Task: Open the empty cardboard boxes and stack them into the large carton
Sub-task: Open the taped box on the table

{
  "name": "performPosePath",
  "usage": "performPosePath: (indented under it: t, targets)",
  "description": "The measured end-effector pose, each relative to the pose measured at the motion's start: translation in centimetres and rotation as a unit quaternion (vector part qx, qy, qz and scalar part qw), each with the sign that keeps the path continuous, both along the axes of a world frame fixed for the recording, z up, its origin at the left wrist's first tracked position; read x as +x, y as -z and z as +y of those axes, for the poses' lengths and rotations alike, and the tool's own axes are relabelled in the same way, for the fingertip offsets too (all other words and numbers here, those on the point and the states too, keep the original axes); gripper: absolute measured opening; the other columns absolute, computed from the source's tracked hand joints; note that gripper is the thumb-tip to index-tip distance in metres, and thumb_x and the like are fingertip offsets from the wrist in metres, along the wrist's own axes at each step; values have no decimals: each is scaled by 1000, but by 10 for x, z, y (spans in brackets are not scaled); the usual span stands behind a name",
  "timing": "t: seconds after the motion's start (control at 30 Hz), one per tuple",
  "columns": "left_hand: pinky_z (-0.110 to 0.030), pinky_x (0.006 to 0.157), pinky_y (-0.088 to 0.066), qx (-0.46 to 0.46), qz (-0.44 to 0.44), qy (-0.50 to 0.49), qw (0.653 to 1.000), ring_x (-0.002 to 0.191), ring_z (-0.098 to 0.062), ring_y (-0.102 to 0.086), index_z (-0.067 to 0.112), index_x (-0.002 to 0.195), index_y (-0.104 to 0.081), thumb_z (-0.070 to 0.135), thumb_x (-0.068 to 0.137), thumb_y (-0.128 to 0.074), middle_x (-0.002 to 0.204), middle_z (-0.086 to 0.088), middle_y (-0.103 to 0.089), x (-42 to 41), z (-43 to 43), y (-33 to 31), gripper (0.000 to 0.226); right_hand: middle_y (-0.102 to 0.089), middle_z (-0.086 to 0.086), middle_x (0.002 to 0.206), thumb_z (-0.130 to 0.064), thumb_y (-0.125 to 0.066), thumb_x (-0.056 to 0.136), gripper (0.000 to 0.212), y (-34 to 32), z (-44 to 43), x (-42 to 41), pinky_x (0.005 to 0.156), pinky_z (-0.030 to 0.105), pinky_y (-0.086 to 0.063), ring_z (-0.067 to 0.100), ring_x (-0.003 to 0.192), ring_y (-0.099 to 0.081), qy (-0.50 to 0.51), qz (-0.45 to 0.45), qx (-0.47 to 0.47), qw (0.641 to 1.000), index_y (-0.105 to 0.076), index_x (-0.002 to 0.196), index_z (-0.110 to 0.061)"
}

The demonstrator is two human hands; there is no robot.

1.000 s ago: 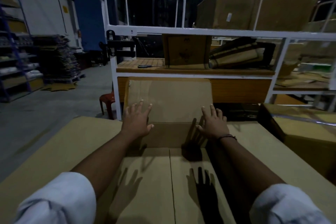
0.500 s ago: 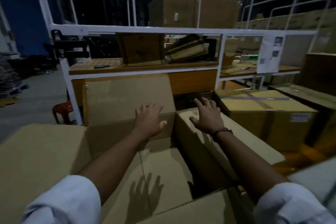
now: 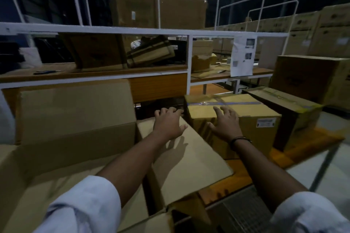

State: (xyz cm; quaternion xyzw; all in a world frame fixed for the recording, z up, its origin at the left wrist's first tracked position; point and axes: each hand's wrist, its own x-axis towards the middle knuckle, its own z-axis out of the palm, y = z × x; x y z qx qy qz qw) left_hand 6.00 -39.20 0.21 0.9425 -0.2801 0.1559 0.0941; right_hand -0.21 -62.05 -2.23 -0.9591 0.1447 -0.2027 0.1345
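Note:
The large open carton (image 3: 75, 140) fills the lower left, its far flap upright and its right flap (image 3: 187, 159) folded outward. My left hand (image 3: 167, 123) hovers with spread fingers over the far end of that right flap, holding nothing. My right hand (image 3: 225, 123) is stretched out, fingers spread, in front of a taped cardboard box (image 3: 251, 111) with a blue tape strip and a white label. Whether it touches the box is unclear. Both forearms reach forward from light sleeves.
A white metal rack (image 3: 132, 31) with wooden shelves stands behind, loaded with cartons. A darker taped box (image 3: 284, 104) and a big carton (image 3: 310, 79) sit at the right on an orange pallet (image 3: 306, 145). A printed sheet (image 3: 243, 56) hangs on the rack.
The view has swung to the right. Both hands left the large carton's inner wall and moved right, the left over the side flap, the right toward the taped box.

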Motion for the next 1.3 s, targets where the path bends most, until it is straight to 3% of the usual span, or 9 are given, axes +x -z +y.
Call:
performPosePath:
  t: [0.27, 0.53, 0.67, 0.8, 0.97, 1.13, 1.3]
  targets:
    - [-53, 116, -28, -34, 65, -53, 996, 145, -36, -33, 34, 160, -28, 61, 95, -59, 162, -9, -36, 9, -118, 21, 76, -31, 12, 162, -51, -63, 95, 74, 12, -117, 7, 118, 56, -26, 36, 149, -23, -1, 36, -9, 999, -30, 157, -28]
    - [-57, 120, -27, -65, 142, -114, 981, 149, -46, -24, 44, 161, -18, 58, 93, -65, 172, -10, -1, 28, -150, 58, 84, -21, 4, 167, -56, -61, 94, 73, 40, -175, 17, 119, 68, -19, 36, 154, -10, -13, 73, -18, 997, -26, 156, -40]
    - [-55, 115, -36, -115, 138, -121, 976, 140, -43, -41, 40, 152, -28, 61, 87, -70, 165, -6, -3, 37, -159, 68, 80, -18, 4, 168, -59, -60, 93, 78, 59, -185, 28, 118, 72, -17, 38, 155, -4, -24, 40, -32, 998, -23, 158, -37]
    - [-55, 111, -43, -155, 147, -138, 967, 138, -42, -41, 37, 144, -32, 67, 82, -71, 159, -6, -6, 41, -177, 67, 79, -20, 4, 166, -59, -60, 92, 78, 74, -197, 42, 117, 75, -15, 38, 155, -1, -31, -5, -26, 999, -27, 158, -34]
    - [-49, 95, -56, -166, 144, -183, 958, 132, -43, -49, 30, 145, -30, 51, 88, -76, 162, -14, 0, 28, -198, 66, 76, -29, 3, 162, -62, -60, 89, 74, 86, -211, 54, 116, 71, -22, 34, 154, -11, -44, -71, -50, 995, -35, 153, -34]
    - [-52, 96, -56, -143, 159, -225, 950, 132, -49, -48, 28, 150, -18, 48, 91, -73, 164, -19, 12, 25, -224, 68, 83, -42, 0, 152, -69, -54, 87, 68, 100, -235, 66, 107, 57, -32, 30, 147, -29, -58, -131, -74, 987, -45, 146, -37]
    - [-50, 100, -51, -134, 148, -236, 951, 136, -51, -43, 29, 153, -14, 49, 92, -71, 165, -17, 18, 17, -233, 74, 85, -41, -1, 154, -69, -57, 88, 69, 114, -250, 72, 107, 54, -29, 29, 149, -29, -76, -176, -88, 977, -47, 148, -36]
